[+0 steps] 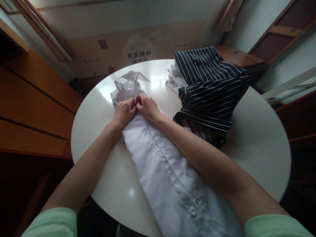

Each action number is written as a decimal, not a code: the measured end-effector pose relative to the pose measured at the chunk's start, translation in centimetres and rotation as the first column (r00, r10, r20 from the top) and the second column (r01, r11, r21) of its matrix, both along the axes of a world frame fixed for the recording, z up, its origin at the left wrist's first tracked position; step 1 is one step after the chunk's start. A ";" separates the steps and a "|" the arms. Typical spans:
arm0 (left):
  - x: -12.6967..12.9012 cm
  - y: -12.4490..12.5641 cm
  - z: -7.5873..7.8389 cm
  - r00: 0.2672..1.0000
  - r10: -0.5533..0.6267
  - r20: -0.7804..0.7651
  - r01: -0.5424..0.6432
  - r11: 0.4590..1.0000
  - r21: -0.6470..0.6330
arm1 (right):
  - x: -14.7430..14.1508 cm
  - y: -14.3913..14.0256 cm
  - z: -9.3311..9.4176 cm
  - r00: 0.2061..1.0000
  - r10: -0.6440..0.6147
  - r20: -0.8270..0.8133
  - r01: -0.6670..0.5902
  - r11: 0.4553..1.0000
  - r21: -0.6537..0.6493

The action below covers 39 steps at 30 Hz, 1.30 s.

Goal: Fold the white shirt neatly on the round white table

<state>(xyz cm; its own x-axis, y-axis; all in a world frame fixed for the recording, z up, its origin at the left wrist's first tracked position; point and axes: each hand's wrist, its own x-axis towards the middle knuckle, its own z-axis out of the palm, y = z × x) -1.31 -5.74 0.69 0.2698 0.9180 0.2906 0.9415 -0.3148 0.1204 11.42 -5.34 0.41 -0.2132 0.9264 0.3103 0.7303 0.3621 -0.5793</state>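
Both hands meet near the collar end of a white shirt point(158, 171) lying buttoned along the round worktop point(256, 138). The left hand point(124, 112) and right hand point(147, 107) have their fingers curled shut, pinching the shirt's cloth between them. A striped dark garment point(212, 89) lies just beside the right forearm.

Count: one white shirt point(168, 171), one dark striped garment point(209, 89), one white cloth point(174, 79) beneath it, one round desk point(259, 138), two hands.
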 end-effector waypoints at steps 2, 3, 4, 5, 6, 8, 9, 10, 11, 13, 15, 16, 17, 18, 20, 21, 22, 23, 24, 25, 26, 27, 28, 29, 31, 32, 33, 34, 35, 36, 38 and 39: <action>0.0 0.0 0.0 1.000 -0.002 0.006 0.002 1.000 -0.002 | 0.0 0.0 0.0 1.000 0.005 0.002 -0.005 1.000 -0.001; -0.1 0.1 0.0 1.000 -0.003 0.011 0.003 1.000 -0.004 | 0.0 0.0 0.0 1.000 0.007 0.002 -0.007 1.000 -0.002; -0.1 0.1 0.0 1.000 -0.003 0.015 0.003 1.000 -0.006 | 0.0 0.1 0.0 1.000 0.007 0.002 -0.007 1.000 -0.003; -0.1 0.1 0.0 1.000 -0.002 0.020 0.002 1.000 -0.009 | 0.0 0.1 -0.1 1.000 0.007 0.002 -0.007 1.000 -0.005; -0.1 0.1 -0.1 1.000 -0.001 0.025 0.001 1.000 -0.011 | 0.0 0.1 -0.1 1.000 0.005 0.002 -0.005 1.000 -0.006; -0.2 0.0 -0.1 0.999 0.006 0.033 -0.006 1.000 -0.011 | 0.0 0.2 -0.2 1.000 0.001 0.001 -0.001 1.000 -0.003; -0.2 0.0 -0.1 0.999 0.009 0.036 -0.009 1.000 -0.009 | -0.1 0.2 -0.2 1.000 0.000 0.002 0.000 1.000 -0.001; -0.1 0.0 -0.1 0.999 0.011 0.037 -0.010 1.000 -0.007 | -0.1 0.2 -0.2 1.000 -0.001 0.005 0.001 1.000 0.001; -0.1 0.0 -0.1 0.999 0.012 0.040 -0.012 1.000 -0.005 | -0.1 0.2 -0.2 1.000 -0.002 0.009 0.002 1.000 0.001; -0.1 0.0 -0.1 0.999 0.014 0.042 -0.014 1.000 -0.010 | -0.1 0.3 -0.2 1.000 -0.001 0.019 0.002 1.000 -0.007; 0.0 0.0 -0.1 0.999 0.018 0.046 -0.017 1.000 -0.018 | -0.1 0.3 -0.2 1.000 -0.001 0.024 0.001 1.000 -0.016; 0.0 0.0 -0.1 0.999 0.021 0.047 -0.020 1.000 -0.020 | -0.1 0.2 -0.2 1.000 -0.001 0.023 0.001 1.000 -0.018; 0.0 -0.1 0.0 0.999 0.023 0.049 -0.022 1.000 -0.021 | -0.1 0.2 -0.2 1.000 -0.002 0.019 0.003 1.000 -0.017; 0.0 -0.1 0.0 0.998 0.026 0.053 -0.025 0.999 -0.022 | -0.1 0.2 -0.1 1.000 -0.003 0.015 0.003 1.000 -0.014; 0.0 -0.1 0.0 0.997 0.030 0.067 -0.028 0.999 -0.025 | 0.0 0.1 -0.1 1.000 -0.003 0.007 0.003 1.000 -0.003; 0.0 -0.1 0.0 0.997 0.030 0.075 -0.028 0.999 -0.028 | 0.0 0.1 0.0 1.000 -0.002 0.006 0.002 1.000 0.003; 0.0 -0.1 0.0 0.996 0.030 0.084 -0.027 0.999 -0.029 | 0.0 0.1 0.0 1.000 -0.003 0.007 0.003 1.000 0.009; 0.0 -0.1 0.0 0.996 0.028 0.090 -0.026 0.999 -0.029 | 0.0 0.1 0.0 1.000 -0.003 0.009 0.003 1.000 0.012; 0.0 -0.1 0.0 0.995 0.025 0.095 -0.023 0.999 -0.026 | 0.0 0.1 0.0 1.000 -0.003 0.010 0.003 1.000 0.013; 0.0 0.0 -0.1 0.995 0.021 0.097 -0.018 1.000 -0.023 | 0.0 0.1 0.0 1.000 -0.004 0.010 0.004 1.000 0.011; -0.1 0.0 -0.1 0.995 0.014 0.099 -0.012 1.000 -0.019 | 0.0 0.1 0.0 1.000 -0.004 0.008 0.004 1.000 0.008; -0.1 0.1 -0.1 0.995 0.008 0.099 -0.006 1.000 -0.015 | 0.0 0.1 -0.1 1.000 -0.004 0.005 0.004 1.000 0.004; -0.2 0.1 -0.2 0.995 0.003 0.099 -0.002 1.000 -0.014 | 0.0 0.2 -0.1 1.000 -0.002 0.002 0.002 1.000 0.000; -0.2 0.2 -0.2 0.995 -0.001 0.098 0.002 1.000 -0.012 | 0.0 0.2 -0.1 1.000 -0.001 0.001 0.001 1.000 -0.001; -0.3 0.2 -0.3 0.995 -0.004 0.096 0.005 1.000 -0.006 | -0.1 0.3 -0.1 1.000 0.004 0.001 -0.004 1.000 0.002; -0.3 0.2 -0.3 0.995 -0.003 0.095 0.003 1.000 -0.002 | -0.1 0.3 -0.1 1.000 0.005 0.001 -0.005 1.000 0.004; -0.3 0.2 -0.3 0.995 -0.002 0.095 0.002 1.000 0.001 | -0.1 0.3 -0.1 1.000 0.003 0.001 -0.003 1.000 0.005; -0.3 0.2 -0.4 0.995 -0.001 0.096 0.001 1.000 0.003 | -0.1 0.3 -0.1 1.000 -0.001 0.001 0.001 1.000 0.006; -0.3 0.2 -0.4 0.995 0.000 0.096 -0.001 1.000 0.004 | -0.1 0.3 -0.1 1.000 -0.009 0.003 0.009 1.000 0.006; -0.3 0.2 -0.4 0.995 0.000 0.096 -0.001 1.000 0.004 | -0.1 0.3 0.0 1.000 -0.018 0.008 0.018 1.000 0.006; -0.2 0.2 -0.3 0.996 -0.006 0.090 0.006 1.000 0.003 | 0.0 0.3 0.0 0.999 -0.032 0.022 0.032 0.999 0.004; -0.2 0.1 -0.3 0.996 -0.009 0.084 0.009 1.000 0.003 | 0.0 0.3 0.1 0.999 -0.033 0.030 0.033 0.999 0.002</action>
<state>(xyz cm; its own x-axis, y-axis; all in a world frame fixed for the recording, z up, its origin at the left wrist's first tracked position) -1.50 -5.62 0.38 0.2527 0.9149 0.3149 0.9253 -0.3236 0.1978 11.43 -5.05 0.49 -0.1915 0.9327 0.3058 0.7592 0.3382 -0.5561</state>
